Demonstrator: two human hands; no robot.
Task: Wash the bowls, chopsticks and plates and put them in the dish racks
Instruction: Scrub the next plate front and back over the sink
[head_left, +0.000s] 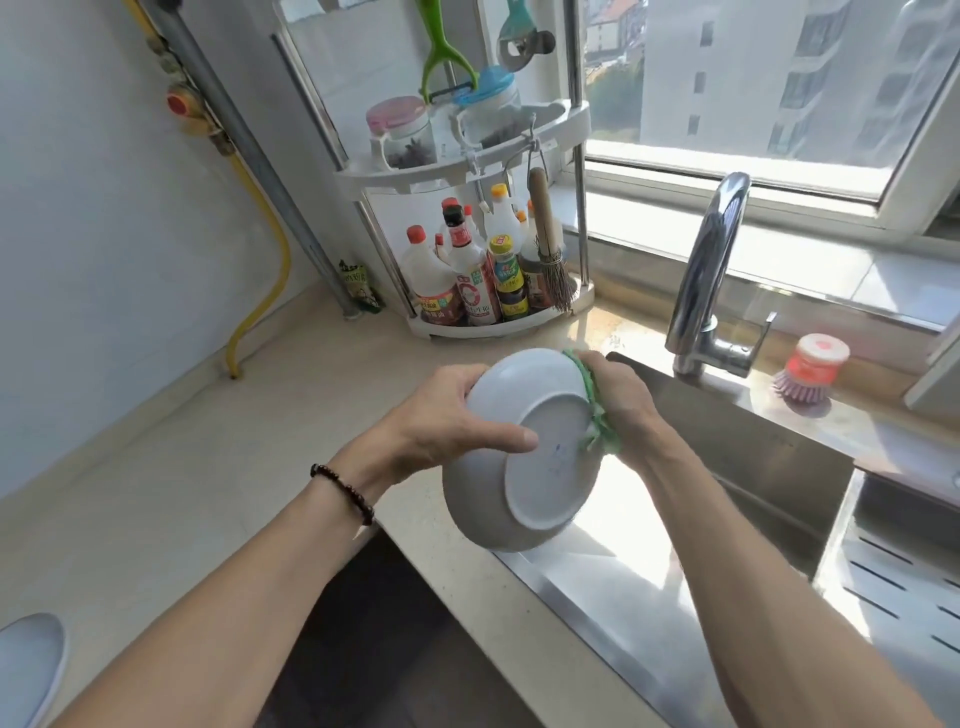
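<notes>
Head view: corner rack (462, 171) of bottles (470, 280) and jars at back of bench (156, 467), tap (711, 270) arching over sink (675, 597), pink brush (810, 369) on ledge beside it. Nothing between camera and bowl. White bowl (519, 452), underside up and tilted, above sink's left edge. Left hand (447, 421) gripping its rim, thumb across base; right hand (618, 400) clutching green cloth (597, 415) against its far edge.

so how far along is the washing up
Done: nothing visibly washed or racked in this view. In hand: the left hand holds a bowl bottom-up over the sink while the right hand scrubs it with a green cloth. Left: rinsing and racking.
</notes>
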